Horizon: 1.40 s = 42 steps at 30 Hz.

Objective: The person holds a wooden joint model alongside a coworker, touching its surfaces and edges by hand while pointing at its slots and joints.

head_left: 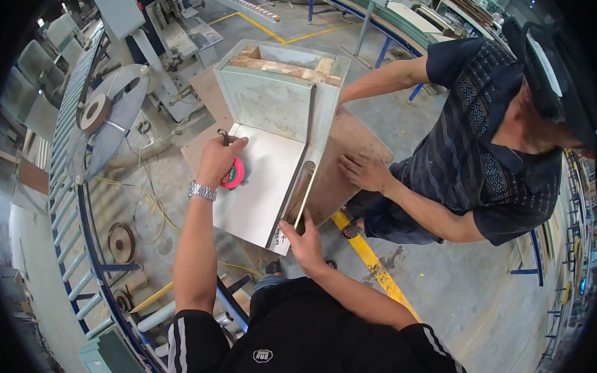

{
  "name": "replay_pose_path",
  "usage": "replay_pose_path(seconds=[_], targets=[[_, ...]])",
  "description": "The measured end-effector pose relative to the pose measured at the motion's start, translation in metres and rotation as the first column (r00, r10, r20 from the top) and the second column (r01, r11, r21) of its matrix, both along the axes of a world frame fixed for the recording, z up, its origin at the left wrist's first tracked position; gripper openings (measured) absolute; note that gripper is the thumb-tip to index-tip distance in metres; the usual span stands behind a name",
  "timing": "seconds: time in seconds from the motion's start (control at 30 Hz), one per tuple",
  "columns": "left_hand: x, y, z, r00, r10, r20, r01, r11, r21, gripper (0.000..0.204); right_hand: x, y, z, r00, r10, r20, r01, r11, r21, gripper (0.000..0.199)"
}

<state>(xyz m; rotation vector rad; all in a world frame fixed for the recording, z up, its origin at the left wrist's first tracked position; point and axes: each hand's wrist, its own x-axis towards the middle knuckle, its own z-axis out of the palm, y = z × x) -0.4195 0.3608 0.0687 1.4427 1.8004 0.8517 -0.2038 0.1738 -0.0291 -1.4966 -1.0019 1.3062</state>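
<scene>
A pale L-shaped panel piece (258, 188) has a white flat face and an upright block (274, 97) with bare wood showing at its top. My left hand (218, 158), a metal watch on its wrist, is over the far left part of the white face. Its fingers are closed around a small dark object (223, 134) whose kind I cannot make out. A red tape measure (233, 174) is just beside that hand. My right hand (304, 245) grips the panel's near right edge, thumb on top, next to a dark strip (287, 203) and a long slot (304, 186).
A co-worker (469, 132) stands at the right, one hand (366, 173) flat on the brown board (340, 148) under the piece, the other arm behind the block. A roller conveyor (70, 223) curves along the left. A round reel (95, 114) stands beyond it.
</scene>
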Motion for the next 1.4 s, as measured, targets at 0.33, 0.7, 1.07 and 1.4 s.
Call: replay_pose_path(seconds=[0.33, 0.7, 1.07, 1.4], targets=[[0.001, -0.002, 0.001, 1.0, 0.004, -0.007, -0.005, 1.0, -0.015, 0.049, 0.002, -0.003, -0.004, 0.999, -0.003, 0.037, 0.004, 1.0, -0.018, 0.087], [0.0, -0.001, -0.002, 1.0, 0.007, -0.005, -0.007, 1.0, -0.005, 0.047, 0.003, -0.004, 0.009, 0.995, 0.026, 0.101, -0.034, 0.996, 0.079, 0.076], [0.0, 0.0, -0.004, 1.0, 0.005, 0.025, -0.005, 1.0, 0.002, 0.047, 0.007, -0.006, 0.012, 0.992, 0.047, 0.116, -0.053, 0.997, 0.053, 0.082], [-0.001, -0.004, -0.004, 1.0, 0.009, 0.016, -0.009, 1.0, 0.006, 0.045, 0.007, -0.009, 0.005, 0.977, 0.037, 0.209, -0.044, 0.999, 0.027, 0.095]])
